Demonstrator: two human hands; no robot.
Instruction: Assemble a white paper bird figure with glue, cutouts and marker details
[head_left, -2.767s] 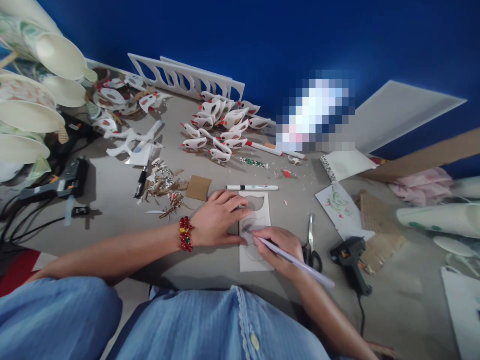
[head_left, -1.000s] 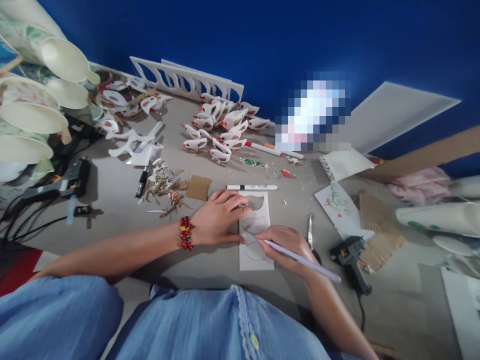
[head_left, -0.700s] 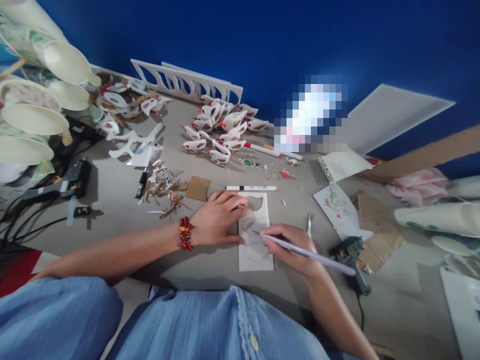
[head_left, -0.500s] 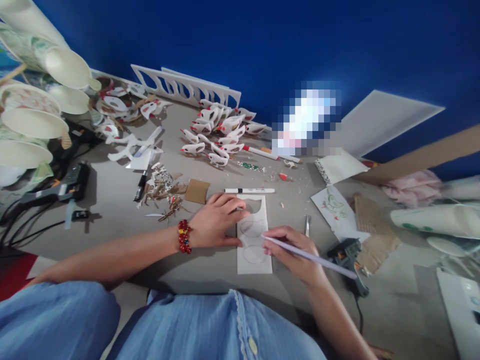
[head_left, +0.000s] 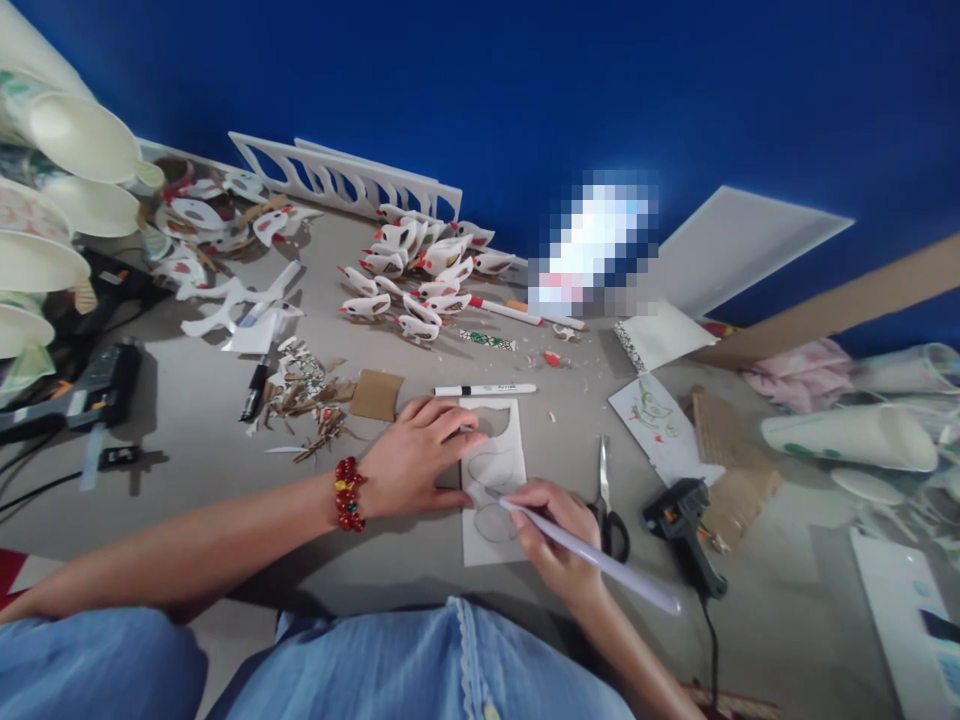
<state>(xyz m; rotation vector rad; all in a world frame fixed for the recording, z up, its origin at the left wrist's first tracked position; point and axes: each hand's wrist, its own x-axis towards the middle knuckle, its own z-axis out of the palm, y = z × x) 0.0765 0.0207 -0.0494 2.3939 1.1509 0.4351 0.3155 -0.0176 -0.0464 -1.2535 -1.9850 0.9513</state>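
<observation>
A white foam-like strip [head_left: 474, 550] lies on the table in front of me, with rounded outlines drawn on it and a curved cut-out at its far end. Fingers apart, my left hand [head_left: 412, 455] rests along the strip's left edge. My right hand [head_left: 555, 540] grips a pale lilac pen [head_left: 630, 580], whose tip is at the strip between two drawn outlines. Just beyond the strip's far end is a white acrylic marker [head_left: 495, 389]. Scissors [head_left: 604, 475] with black handles lie right of my right hand.
Several white bird figures [head_left: 439, 258] stand toward the back. One black glue gun [head_left: 686, 520] lies on the right, another [head_left: 109, 385] on the left. Paper scraps [head_left: 311, 385] and a brown cardboard square [head_left: 376, 394] are left of the marker. Paper cups [head_left: 82, 135] crowd the left edge.
My right hand and the pen have moved nearer to me along the strip, uncovering more of the scissors. My left hand keeps its place at the edge. The whole view has shifted slightly.
</observation>
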